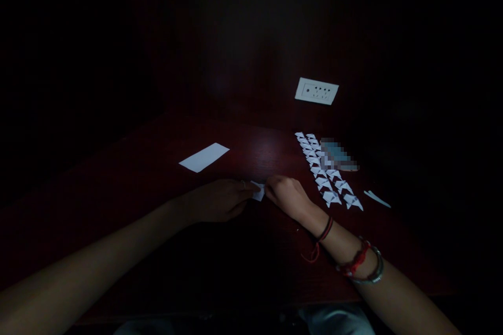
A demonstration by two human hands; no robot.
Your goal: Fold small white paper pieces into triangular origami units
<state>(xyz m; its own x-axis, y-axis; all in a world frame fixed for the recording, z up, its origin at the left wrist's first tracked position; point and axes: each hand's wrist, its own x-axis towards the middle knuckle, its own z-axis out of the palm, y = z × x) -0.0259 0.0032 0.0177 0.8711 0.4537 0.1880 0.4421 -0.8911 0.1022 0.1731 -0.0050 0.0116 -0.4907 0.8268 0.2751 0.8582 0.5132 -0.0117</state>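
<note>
Head view: a small folded paper (258,193) is framed on the surface (263,152), overlaid by the left hand (222,200), met at its right edge by the curled right hand (286,193); whether it's pinched isn't shown. Likely featherlight, creasable, easily torn, it's best taken by the edges.

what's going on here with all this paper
In dim light, a person has the left hand and right hand at a small white paper piece on the dark red table. Two rows of folded papers lie to the right. A flat white sheet lies beyond the left hand.
</note>
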